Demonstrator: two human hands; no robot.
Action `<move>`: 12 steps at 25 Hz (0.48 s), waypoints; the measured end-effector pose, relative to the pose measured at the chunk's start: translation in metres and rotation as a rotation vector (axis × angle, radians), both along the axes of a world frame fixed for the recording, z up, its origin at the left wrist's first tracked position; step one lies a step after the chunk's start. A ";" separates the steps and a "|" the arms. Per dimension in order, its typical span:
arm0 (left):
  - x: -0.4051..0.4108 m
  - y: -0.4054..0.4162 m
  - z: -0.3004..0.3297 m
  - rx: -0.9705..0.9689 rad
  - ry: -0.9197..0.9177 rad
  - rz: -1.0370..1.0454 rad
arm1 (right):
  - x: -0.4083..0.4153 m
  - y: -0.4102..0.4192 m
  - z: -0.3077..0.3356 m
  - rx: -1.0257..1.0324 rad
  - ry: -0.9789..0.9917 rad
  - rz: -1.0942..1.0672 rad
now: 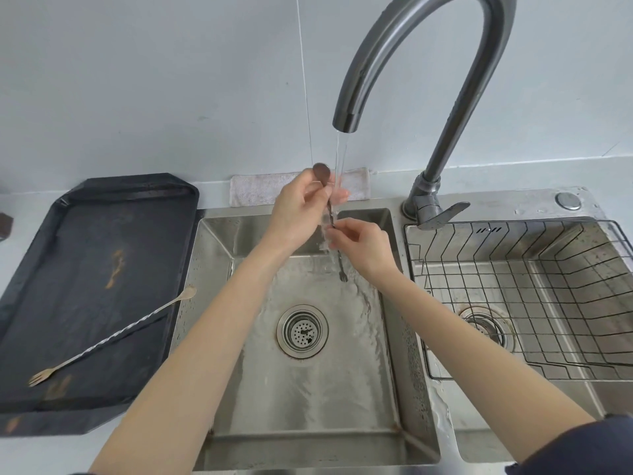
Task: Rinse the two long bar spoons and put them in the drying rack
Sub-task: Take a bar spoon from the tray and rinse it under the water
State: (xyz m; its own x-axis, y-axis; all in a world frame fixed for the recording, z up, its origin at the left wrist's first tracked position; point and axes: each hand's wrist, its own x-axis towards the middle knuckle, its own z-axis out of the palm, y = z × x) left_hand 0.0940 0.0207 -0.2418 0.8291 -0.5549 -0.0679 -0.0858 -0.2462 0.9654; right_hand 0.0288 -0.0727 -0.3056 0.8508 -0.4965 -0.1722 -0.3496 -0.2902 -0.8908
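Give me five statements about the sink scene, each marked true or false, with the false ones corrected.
1. Water runs from the faucet. True.
2. Both hands hold the dark bar spoon under the stream. True: left hand near the bowl, right hand lower down.
3. The second bar spoon is in the drying rack. False: it lies on the black tray.
4. The rack sits in the left basin. False: the right one.
5. A white cloth lies behind the sink. True.

Two bare forearms, no rings or watch visible. Dark navy sleeve [582, 447] pushed up right arm, lower right of frame.
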 end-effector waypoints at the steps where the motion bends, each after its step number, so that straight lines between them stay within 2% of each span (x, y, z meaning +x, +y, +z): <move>1: 0.002 0.000 0.000 -0.002 0.002 0.001 | 0.000 0.000 -0.002 -0.008 0.009 0.005; 6: 0.009 0.001 0.004 -0.075 0.021 -0.004 | -0.005 0.001 -0.014 -0.011 0.057 0.033; 12: 0.027 0.015 -0.008 -0.192 0.164 0.204 | -0.025 -0.001 -0.050 -0.069 0.283 0.140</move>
State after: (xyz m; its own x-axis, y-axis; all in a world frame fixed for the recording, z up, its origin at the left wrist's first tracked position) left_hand 0.1214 0.0353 -0.2501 0.9112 -0.3942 -0.1197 0.1067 -0.0548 0.9928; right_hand 0.0035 -0.0741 -0.3553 0.8349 -0.3968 -0.3814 -0.5328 -0.4091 -0.7408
